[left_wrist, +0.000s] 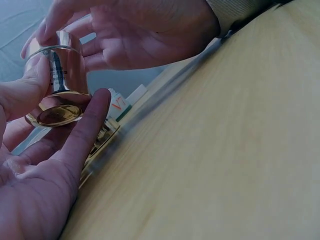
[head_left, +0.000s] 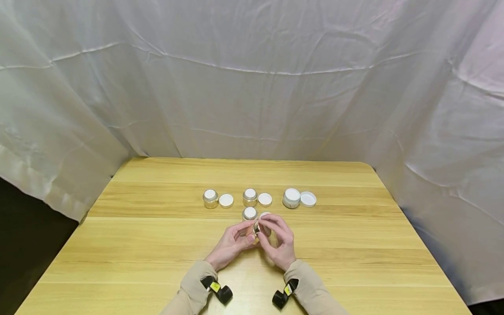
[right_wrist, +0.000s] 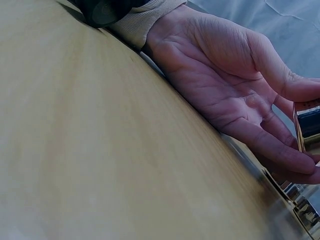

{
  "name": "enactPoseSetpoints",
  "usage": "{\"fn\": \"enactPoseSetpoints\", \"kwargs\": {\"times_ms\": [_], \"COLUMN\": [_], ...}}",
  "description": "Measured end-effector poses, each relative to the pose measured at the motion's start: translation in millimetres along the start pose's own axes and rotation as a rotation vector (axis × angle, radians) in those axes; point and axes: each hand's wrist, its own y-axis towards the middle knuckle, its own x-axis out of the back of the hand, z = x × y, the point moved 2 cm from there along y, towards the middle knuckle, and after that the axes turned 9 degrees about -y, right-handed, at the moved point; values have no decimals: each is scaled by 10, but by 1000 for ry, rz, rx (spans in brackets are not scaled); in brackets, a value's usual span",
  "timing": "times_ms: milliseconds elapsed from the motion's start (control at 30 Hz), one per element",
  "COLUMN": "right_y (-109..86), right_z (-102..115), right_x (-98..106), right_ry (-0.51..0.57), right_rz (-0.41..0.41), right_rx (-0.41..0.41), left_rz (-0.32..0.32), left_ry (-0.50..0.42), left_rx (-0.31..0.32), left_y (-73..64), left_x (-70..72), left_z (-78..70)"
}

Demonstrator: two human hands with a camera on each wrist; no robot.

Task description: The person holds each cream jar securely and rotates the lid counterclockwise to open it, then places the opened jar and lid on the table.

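Both hands meet over the near middle of the table around a small shiny gold cosmetic jar (head_left: 257,228). The left hand (head_left: 230,247) grips its base between thumb and fingers, and the left wrist view shows the jar (left_wrist: 70,75) tilted, its round gold underside facing the camera. From the other side, the right hand (head_left: 281,245) pinches the jar's upper end with curled fingers. A thin seam runs around the jar near that end. In the right wrist view, the left hand (right_wrist: 225,85) holds the jar (right_wrist: 310,127), cut off by the frame edge.
Just beyond the hands stands a white-topped jar (head_left: 250,213), a white lid (head_left: 265,215) beside it partly hidden. Farther back are a left gold jar (head_left: 210,199), a middle gold jar (head_left: 250,198) and a wider silver jar (head_left: 291,199), each with a lid beside it. Curtains (head_left: 252,105) enclose the table.
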Motion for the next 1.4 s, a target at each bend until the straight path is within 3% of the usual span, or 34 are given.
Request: {"fn": "enactPoseSetpoints", "kwargs": {"times_ms": [267, 533, 800, 1033, 1267, 1400], "right_y": [-1, 3, -13, -20, 12, 12], "right_z": [0, 9, -14, -3, 14, 13], "right_x": [6, 4, 5, -1, 5, 2], "right_ry": [-81, -9, -68, 18, -61, -26], "right_rz": [-45, -4, -40, -5, -28, -15], "right_rx": [-35, -9, -37, -37, -34, -25], "left_rz": [-8, 9, -7, 10, -5, 0], "left_ry": [-2, -13, -4, -15, -1, 8], "left_rx": [1, -5, -1, -9, -4, -12], "left_y": [-6, -1, -4, -4, -3, -6], "left_x": [-8, -7, -7, -11, -14, -15], "left_z": [-7, -3, -5, -5, -14, -18]}}
